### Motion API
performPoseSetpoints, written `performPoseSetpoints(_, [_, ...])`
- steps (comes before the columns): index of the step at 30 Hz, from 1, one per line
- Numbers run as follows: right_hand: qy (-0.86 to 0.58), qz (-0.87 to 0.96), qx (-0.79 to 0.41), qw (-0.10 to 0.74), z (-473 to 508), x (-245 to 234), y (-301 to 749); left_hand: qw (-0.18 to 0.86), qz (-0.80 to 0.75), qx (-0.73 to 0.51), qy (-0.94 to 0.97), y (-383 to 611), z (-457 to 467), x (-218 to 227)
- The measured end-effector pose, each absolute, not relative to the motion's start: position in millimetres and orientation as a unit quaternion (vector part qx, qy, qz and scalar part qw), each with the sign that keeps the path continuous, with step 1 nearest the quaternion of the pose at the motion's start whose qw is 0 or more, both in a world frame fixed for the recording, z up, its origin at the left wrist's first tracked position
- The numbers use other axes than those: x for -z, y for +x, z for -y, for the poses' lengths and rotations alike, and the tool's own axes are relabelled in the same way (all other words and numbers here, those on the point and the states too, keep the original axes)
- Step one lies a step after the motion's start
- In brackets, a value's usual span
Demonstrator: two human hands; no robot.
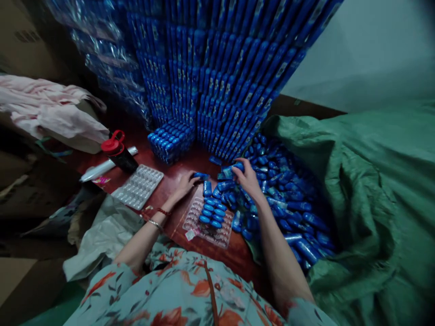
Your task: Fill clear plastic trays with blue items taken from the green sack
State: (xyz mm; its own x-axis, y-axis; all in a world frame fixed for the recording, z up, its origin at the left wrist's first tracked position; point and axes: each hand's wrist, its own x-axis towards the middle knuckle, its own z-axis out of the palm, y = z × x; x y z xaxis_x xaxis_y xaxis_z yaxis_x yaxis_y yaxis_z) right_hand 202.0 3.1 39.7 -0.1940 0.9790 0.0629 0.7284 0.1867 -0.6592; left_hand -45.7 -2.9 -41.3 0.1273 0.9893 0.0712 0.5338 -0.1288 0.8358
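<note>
My left hand is closed at the far left edge of a clear plastic tray, its fingertips on a small blue bottle. Several blue bottles stand in rows in the tray's pockets, end up. My right hand pinches another blue bottle between thumb and fingers, just beyond the tray's far right side. Loose bottles lie under and around both hands. The right palm side is partly hidden.
A heap of loose blue bottles spills from a green sack at right. Behind rises a tall stack of blue bottles, with a small block before it. At left are an empty-pocketed tray and a red-lidded drink bottle.
</note>
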Motion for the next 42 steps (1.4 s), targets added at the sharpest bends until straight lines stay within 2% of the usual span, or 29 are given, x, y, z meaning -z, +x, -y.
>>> performPoseSetpoints(1, [-0.571,0.692,-0.328,0.296,20.9,-43.5,214.1,0.337,-0.580,-0.351,0.654,-55.2,14.4,39.3])
performPoseSetpoints(3, [-0.540,0.633,-0.438,0.339,71.4,-48.0,232.6,0.340,-0.605,-0.386,0.608,-74.7,42.6,32.9])
performPoseSetpoints(5, [-0.524,0.590,-0.519,0.328,117.6,-45.1,239.2,0.370,-0.622,-0.434,0.537,-90.4,74.7,24.1])
performPoseSetpoints(7, [-0.528,0.560,-0.549,0.327,152.7,-34.2,232.9,0.406,-0.639,-0.441,0.483,-96.6,107.0,15.5])
performPoseSetpoints(9, [-0.558,0.570,-0.494,0.346,174.4,-18.9,218.1,0.439,-0.645,-0.430,0.455,-91.0,135.8,9.5])
performPoseSetpoints(12, [-0.565,0.656,-0.349,0.359,188.2,1.4,194.5,0.446,-0.632,-0.425,0.470,-69.0,166.5,7.6])
performPoseSetpoints(17, [-0.498,0.789,-0.179,0.311,193.3,18.9,180.5,0.301,-0.620,-0.391,0.610,-50.6,183.3,9.0])
performPoseSetpoints(21, [-0.467,0.844,-0.089,0.249,194.8,20.1,183.1,0.254,-0.590,-0.369,0.672,-57.6,186.5,6.6])
performPoseSetpoints(31, [-0.414,0.903,-0.086,0.073,167.4,-6.8,181.0,0.200,-0.539,-0.339,0.744,-60.0,190.1,3.6])
performPoseSetpoints(35, [-0.404,0.908,-0.079,0.075,159.8,-4.1,179.3,0.172,-0.556,-0.339,0.740,-61.3,191.7,-1.5])
performPoseSetpoints(42, [-0.406,0.898,-0.100,0.132,158.7,2.2,180.3,0.204,-0.531,-0.314,0.760,-47.9,192.0,13.5])
